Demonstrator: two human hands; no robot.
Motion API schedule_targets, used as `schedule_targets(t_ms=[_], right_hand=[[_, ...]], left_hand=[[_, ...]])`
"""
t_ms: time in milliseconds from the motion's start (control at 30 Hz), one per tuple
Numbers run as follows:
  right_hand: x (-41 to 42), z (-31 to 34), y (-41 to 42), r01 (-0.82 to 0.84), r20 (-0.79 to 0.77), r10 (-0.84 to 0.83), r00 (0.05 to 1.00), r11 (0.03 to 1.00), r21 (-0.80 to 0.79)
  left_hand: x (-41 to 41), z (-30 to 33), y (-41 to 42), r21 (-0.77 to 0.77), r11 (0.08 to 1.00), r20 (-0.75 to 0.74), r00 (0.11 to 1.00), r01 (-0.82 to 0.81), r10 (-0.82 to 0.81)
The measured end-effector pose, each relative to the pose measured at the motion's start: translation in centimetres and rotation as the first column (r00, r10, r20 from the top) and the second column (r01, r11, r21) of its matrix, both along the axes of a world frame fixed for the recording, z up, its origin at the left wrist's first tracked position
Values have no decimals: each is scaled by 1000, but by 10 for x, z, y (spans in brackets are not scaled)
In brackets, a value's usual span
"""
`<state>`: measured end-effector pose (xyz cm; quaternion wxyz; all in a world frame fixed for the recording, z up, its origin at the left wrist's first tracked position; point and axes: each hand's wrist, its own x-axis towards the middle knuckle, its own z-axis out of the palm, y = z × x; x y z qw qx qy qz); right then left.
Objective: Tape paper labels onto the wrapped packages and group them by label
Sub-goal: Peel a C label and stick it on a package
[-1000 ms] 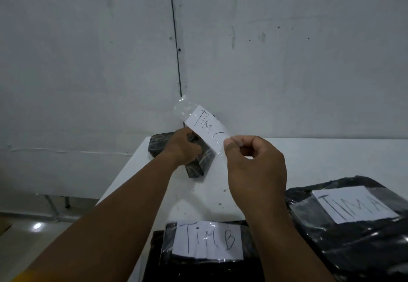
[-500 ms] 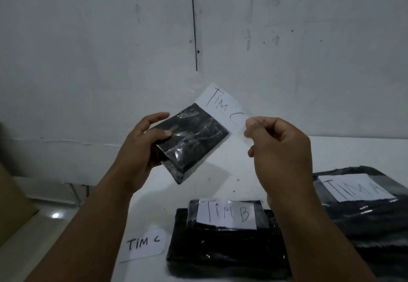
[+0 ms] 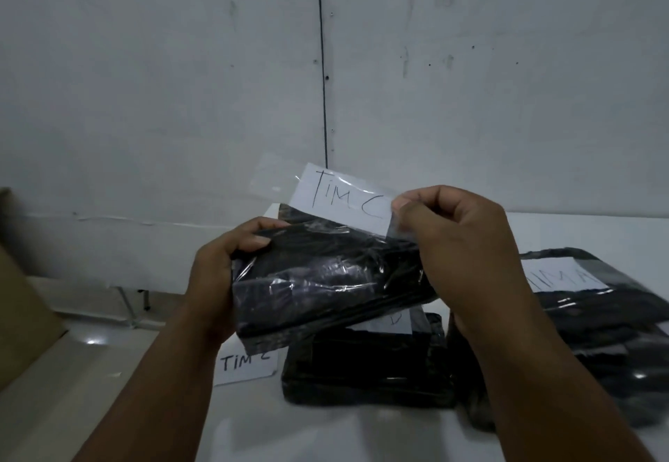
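My left hand (image 3: 221, 280) grips the left end of a small black wrapped package (image 3: 325, 280), held in the air over the table. My right hand (image 3: 456, 244) pinches the right end of a white paper label reading "TIM C" (image 3: 344, 201), which has clear tape on it. The label stands just above the package's far edge. Below, a black package with a partly hidden white label (image 3: 369, 364) lies on the table. A larger black package labelled "TIM A" (image 3: 593, 316) lies at the right. A loose "TIM C" label (image 3: 246, 362) lies flat on the table.
The white table (image 3: 253, 432) stands against a grey wall with a thin black cable (image 3: 322, 81) running down it. A brown cardboard box (image 3: 21, 302) sits at the left edge. The floor shows beyond the table's left side.
My left hand has brought the small black package closer and turned it nearly level. My right hand has carried the taped "TIM C" label down toward the package's far edge.
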<state>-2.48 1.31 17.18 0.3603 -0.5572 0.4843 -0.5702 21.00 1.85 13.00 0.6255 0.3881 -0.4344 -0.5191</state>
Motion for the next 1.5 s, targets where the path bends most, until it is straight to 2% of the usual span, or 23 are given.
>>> schedule_targets(t_ms=[100, 200, 333, 600, 767, 900, 1100, 1300, 1500], right_hand=[[-4, -1, 3, -16, -42, 16, 999, 1000, 20], [-6, -5, 3, -12, -96, 17, 995, 998, 58], [-8, -12, 0, 27, -130, -16, 991, 996, 80], [-5, -25, -2, 2, -214, 30, 976, 989, 148], [-3, -29, -5, 16, -228, 20, 974, 988, 155], [-1, -32, -8, 41, -250, 2, 968, 985, 166], [-7, -34, -11, 22, -238, 15, 971, 988, 155], [-12, -34, -13, -8, -229, 49, 972, 984, 178], [-14, -34, -12, -19, -284, 72, 956, 982, 186]], left_hand=[[-10, 3, 4, 57, 997, 45, 998, 44, -47], [-20, 3, 4, 102, 992, 62, 996, -71, 65], [-27, 0, 1, 174, 976, 71, 990, -129, 118], [-25, -17, -6, 314, 945, 63, 995, -93, 77], [-21, -23, -11, 292, 945, 102, 987, -146, 121], [-27, -20, -13, 260, 948, 203, 970, -184, 133], [-19, -15, -12, 233, 914, 223, 933, -332, 283], [-11, -18, -2, 115, 937, 368, 890, -330, 269], [-15, -18, 3, 26, 924, 517, 796, -382, 315]])
